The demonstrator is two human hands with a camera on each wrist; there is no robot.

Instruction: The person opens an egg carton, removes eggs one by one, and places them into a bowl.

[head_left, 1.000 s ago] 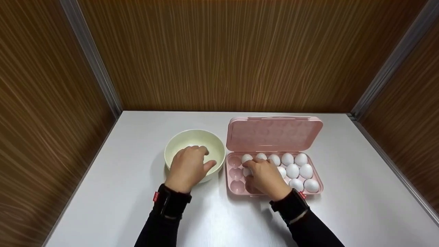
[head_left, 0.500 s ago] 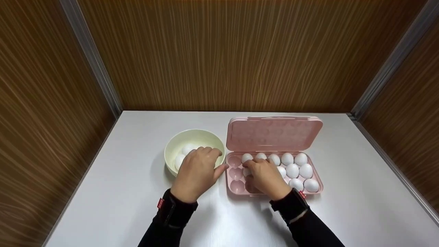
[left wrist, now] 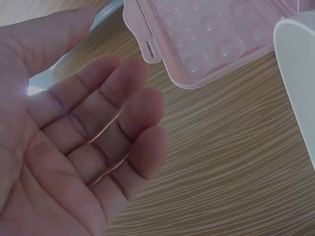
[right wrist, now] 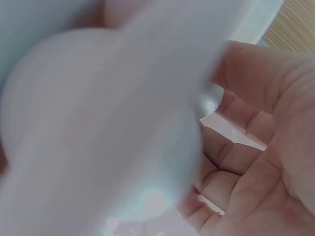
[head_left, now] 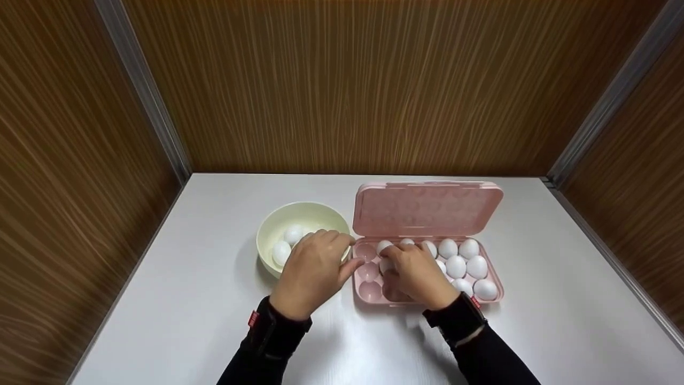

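Head view: my left hand (head_left: 312, 275) hangs over the gap between the cream bowl (head_left: 267, 238) and the pink egg tray (head_left: 494, 275), palm down. The left wrist view shows its fingers (left wrist: 106, 128) loose and empty, lightly bent, grasping nothing. Two white eggs (head_left: 287, 243) lie in the bowl, at its left side, just left of that hand.

My right hand (head_left: 419, 275) sits on the left half of the tray, its fingers curled down round an egg in the tray (head_left: 386, 263) in the middle row; the right wrist view is filled by that blurred white egg (right wrist: 98, 132) close against the fingers (right wrist: 246, 162), so I read it as grasped, though I cannot tell whether it has left its cup. The egg lies under the right fingertips, long axis roughly upright. The bowl lies to its left, past the empty left-hand cups, and the left hand is the nearer one to the bowl. The tray's lid (head_left: 427, 206) stands open behind, over the white worktop (head_left: 534, 331).
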